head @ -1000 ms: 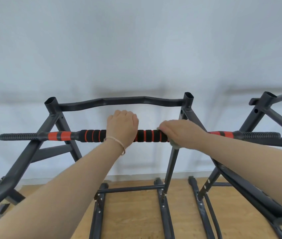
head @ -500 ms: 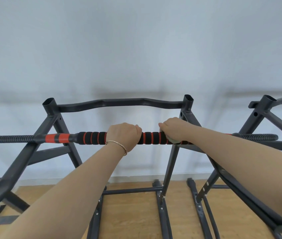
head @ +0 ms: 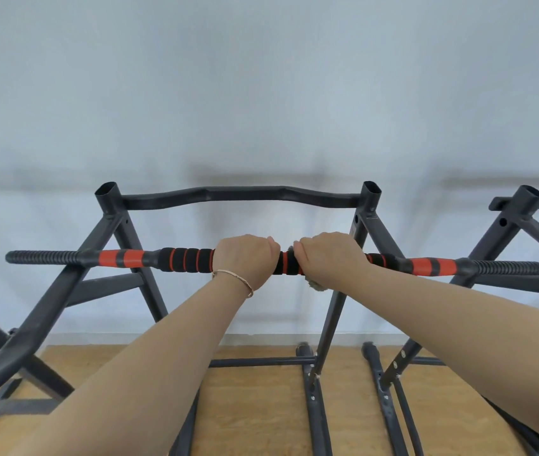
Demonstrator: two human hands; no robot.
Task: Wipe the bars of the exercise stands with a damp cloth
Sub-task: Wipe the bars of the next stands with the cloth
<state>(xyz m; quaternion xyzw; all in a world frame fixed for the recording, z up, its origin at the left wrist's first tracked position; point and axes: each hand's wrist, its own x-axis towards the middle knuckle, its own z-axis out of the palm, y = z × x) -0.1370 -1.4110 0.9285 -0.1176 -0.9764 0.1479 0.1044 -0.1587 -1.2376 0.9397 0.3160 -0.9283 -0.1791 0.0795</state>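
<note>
Right hand (head: 330, 256): closed over the padded bar (head: 185, 260), fingers wrapped down the far side. A pale cloth (head: 314, 284) is pinned between palm and foam. Only a tuft shows below the hand and a scrap at the fingertips.

Left hand (head: 245, 260): just beside it, almost knuckle to knuckle. It is a fist round the same bar, with nothing else in it.

Risks as I judge them, biggest first:

- Stand (head: 123, 225): a tubular frame on a wooden floor (head: 255, 406), with both arms bearing on one bar. A hard sideways stroke might rock or skid it toward the neighbouring stand (head: 508, 225), near on the right.
- Padded bar: ridged foam with orange bands. A damp cloth will likely drag here and ride over the grooves, leaving them dirty. The stretch under the left hand gets missed unless that hand shifts.
- Top bar (head: 241, 194): neither hand is on it, so it is easily forgotten.
- Cloth: mostly hidden, so I cannot tell how much of it is held. The hanging tuft suggests a loose wad that could work free in mid-stroke.
- Bracelet (head: 233, 279): on the left wrist, near the foam, where it might snag.
</note>
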